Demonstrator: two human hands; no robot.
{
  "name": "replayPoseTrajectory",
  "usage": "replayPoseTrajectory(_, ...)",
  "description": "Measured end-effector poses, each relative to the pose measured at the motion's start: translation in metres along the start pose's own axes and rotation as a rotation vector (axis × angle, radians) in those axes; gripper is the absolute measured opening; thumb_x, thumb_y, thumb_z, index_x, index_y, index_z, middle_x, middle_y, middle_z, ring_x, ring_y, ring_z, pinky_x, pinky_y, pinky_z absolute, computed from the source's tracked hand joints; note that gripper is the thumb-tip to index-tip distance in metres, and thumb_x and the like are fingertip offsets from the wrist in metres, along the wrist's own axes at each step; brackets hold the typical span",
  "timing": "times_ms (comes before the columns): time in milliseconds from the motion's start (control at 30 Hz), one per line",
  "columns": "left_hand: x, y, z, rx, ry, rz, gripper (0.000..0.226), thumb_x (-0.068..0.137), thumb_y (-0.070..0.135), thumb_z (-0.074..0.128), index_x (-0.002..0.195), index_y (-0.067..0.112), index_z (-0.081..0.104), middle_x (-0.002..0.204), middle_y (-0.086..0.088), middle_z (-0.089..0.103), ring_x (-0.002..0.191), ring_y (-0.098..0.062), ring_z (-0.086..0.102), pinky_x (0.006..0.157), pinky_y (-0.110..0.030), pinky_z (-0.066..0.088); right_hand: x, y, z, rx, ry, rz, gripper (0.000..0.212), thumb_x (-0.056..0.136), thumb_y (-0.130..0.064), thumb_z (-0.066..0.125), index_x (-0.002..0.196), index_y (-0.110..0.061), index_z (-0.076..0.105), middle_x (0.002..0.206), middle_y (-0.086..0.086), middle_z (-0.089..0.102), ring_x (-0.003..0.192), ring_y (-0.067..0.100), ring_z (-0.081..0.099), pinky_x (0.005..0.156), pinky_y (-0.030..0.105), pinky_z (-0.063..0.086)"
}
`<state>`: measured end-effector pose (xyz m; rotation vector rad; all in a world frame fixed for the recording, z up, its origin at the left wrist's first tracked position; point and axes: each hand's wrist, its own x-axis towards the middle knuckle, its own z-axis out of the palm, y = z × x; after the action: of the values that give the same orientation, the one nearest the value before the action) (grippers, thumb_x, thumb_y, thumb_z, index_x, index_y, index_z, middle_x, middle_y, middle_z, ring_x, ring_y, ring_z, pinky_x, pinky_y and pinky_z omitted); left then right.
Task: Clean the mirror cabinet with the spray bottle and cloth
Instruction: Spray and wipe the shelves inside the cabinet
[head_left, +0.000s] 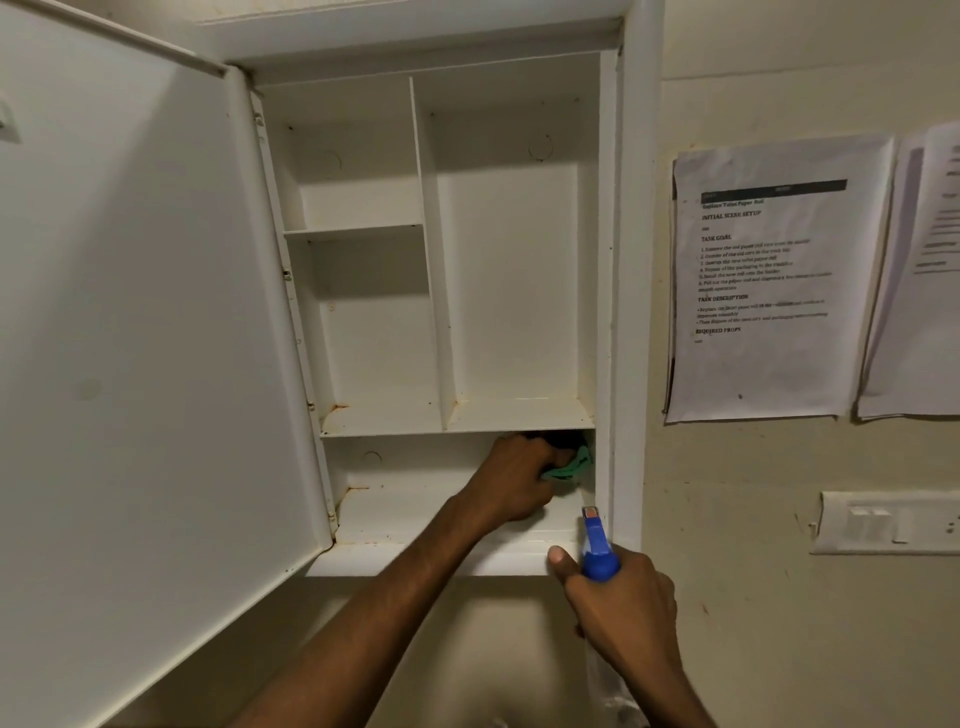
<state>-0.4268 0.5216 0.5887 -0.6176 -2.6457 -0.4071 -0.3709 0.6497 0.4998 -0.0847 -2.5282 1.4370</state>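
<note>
- The mirror cabinet (519, 260) hangs on the wall with its door (130, 312) swung wide open to the left, so I see only the white inner side of the door and not the mirror.
- The left hand (511, 480) is deep in the bottom compartment, at the right back corner, with the fingers curled round a green cloth (571, 465) that is pressed against the corner.
- The right hand (621, 605) is just below the cabinet's lower right edge and grips the spray bottle (597, 551); only the blue head with its nozzle shows above the fist, pointing up toward the compartment, and the body of the bottle is mostly hidden under the hand.
- I judge that the person is now wiping the lowest compartment.
- The shelf above (457, 418) has brown, rusty marks in its corners, and there are more at the left of the bottom floor. So I think these parts are not finished, or the marks do not come off.
- Whether the upper compartments were already wiped I cannot tell; they look dry and pale.
- The mirror face itself, I believe, is left to do, because the door stands open.
- On the wall to the right hang printed papers (769, 280) and a switch plate (883, 522).
</note>
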Motion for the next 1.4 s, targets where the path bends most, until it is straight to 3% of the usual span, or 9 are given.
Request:
replayPoseTrajectory(100, 0.0, -0.004, 0.005, -0.023, 0.011, 0.009, 0.04, 0.074, -0.004, 0.051, 0.109, 0.007, 0.068, 0.1, -0.009, 0.07, 0.089, -0.026, 0.06, 0.067, -0.024, 0.038, 0.003, 0.004, 0.004, -0.06, 0.029, -0.001, 0.04, 0.086, -0.055, 0.064, 0.075, -0.017, 0.06, 0.067, 0.005, 0.067, 0.062, 0.018, 0.065, 0.063, 0.026, 0.051)
replayPoseTrajectory(233, 0.001, -0.005, 0.006, -0.043, 0.02, 0.033, 0.025, 0.072, -0.002, 0.05, 0.088, 0.006, 0.067, 0.068, 0.002, 0.052, 0.063, -0.015, 0.041, 0.058, -0.024, 0.025, 0.003, 0.004, 0.001, -0.139, 0.105, -0.03, 0.04, 0.084, -0.059, 0.063, 0.07, -0.023, 0.056, 0.058, -0.005, 0.057, 0.052, 0.007, 0.051, 0.046, 0.015, 0.029)
replayPoseTrajectory(333, 0.003, -0.005, 0.007, -0.043, 0.009, 0.029, 0.018, 0.072, 0.0, 0.052, 0.083, 0.008, 0.064, 0.065, 0.002, 0.045, 0.063, -0.013, 0.036, 0.056, -0.026, 0.022, 0.001, 0.006, 0.001, -0.152, 0.102, -0.063, 0.044, 0.078, -0.065, 0.064, 0.068, -0.024, 0.056, 0.06, -0.004, 0.06, 0.054, 0.009, 0.054, 0.048, 0.021, 0.036)
replayPoseTrajectory(533, 0.006, -0.004, 0.01, 0.009, -0.018, -0.008, 0.013, 0.079, 0.006, 0.053, 0.087, 0.004, 0.063, 0.078, -0.008, 0.06, 0.073, -0.019, 0.047, 0.065, -0.025, 0.027, -0.002, 0.012, -0.004, -0.098, 0.108, -0.015, 0.046, 0.079, -0.059, 0.068, 0.061, -0.018, 0.057, 0.051, 0.0, 0.058, 0.049, 0.017, 0.058, 0.051, 0.026, 0.048)
replayPoseTrajectory(667, 0.004, -0.002, 0.013, 0.023, -0.032, -0.019, 0.017, 0.079, 0.008, 0.054, 0.092, 0.003, 0.064, 0.089, -0.013, 0.066, 0.083, -0.027, 0.058, 0.068, -0.025, 0.032, -0.006, 0.011, -0.005, -0.167, 0.086, -0.044, 0.047, 0.077, -0.066, 0.067, 0.066, -0.021, 0.057, 0.054, -0.004, 0.055, 0.049, 0.009, 0.05, 0.048, 0.02, 0.036)
replayPoseTrajectory(867, -0.003, -0.001, 0.034, 0.036, -0.081, -0.064, 0.025, 0.082, 0.011, 0.053, 0.106, 0.006, 0.061, 0.107, -0.014, 0.061, 0.099, -0.03, 0.054, 0.075, -0.031, 0.04, -0.01, 0.015, -0.011, -0.116, 0.063, 0.001, 0.046, 0.079, -0.063, 0.067, 0.063, -0.021, 0.057, 0.054, -0.002, 0.057, 0.053, 0.011, 0.054, 0.051, 0.018, 0.037)
replayPoseTrajectory(1033, 0.005, -0.003, 0.033, 0.063, -0.085, -0.065, 0.016, 0.083, 0.011, 0.053, 0.094, 0.004, 0.062, 0.101, -0.013, 0.061, 0.091, -0.028, 0.057, 0.07, -0.028, 0.036, -0.02, 0.021, -0.012, -0.149, -0.025, -0.007, 0.046, 0.08, -0.068, 0.06, 0.067, -0.025, 0.051, 0.061, -0.007, 0.057, 0.058, 0.006, 0.054, 0.055, 0.015, 0.034)
replayPoseTrajectory(1200, 0.005, -0.001, 0.038, 0.077, -0.054, -0.127, 0.026, 0.086, 0.022, 0.056, 0.11, 0.012, 0.058, 0.11, -0.009, 0.06, 0.096, -0.027, 0.057, 0.073, -0.031, 0.038, -0.028, 0.021, -0.012, -0.113, -0.013, 0.02, 0.05, 0.079, -0.07, 0.058, 0.067, -0.021, 0.058, 0.058, -0.005, 0.062, 0.058, 0.008, 0.058, 0.054, 0.017, 0.035)
replayPoseTrajectory(1400, 0.002, 0.001, 0.036, 0.025, -0.069, -0.183, 0.021, 0.088, 0.025, 0.054, 0.105, 0.013, 0.057, 0.104, -0.007, 0.061, 0.091, -0.025, 0.055, 0.072, -0.032, 0.035, -0.04, 0.018, -0.005, -0.051, -0.023, 0.012, 0.047, 0.079, -0.064, 0.063, 0.066, -0.019, 0.06, 0.056, -0.002, 0.064, 0.059, 0.014, 0.063, 0.059, 0.021, 0.043)
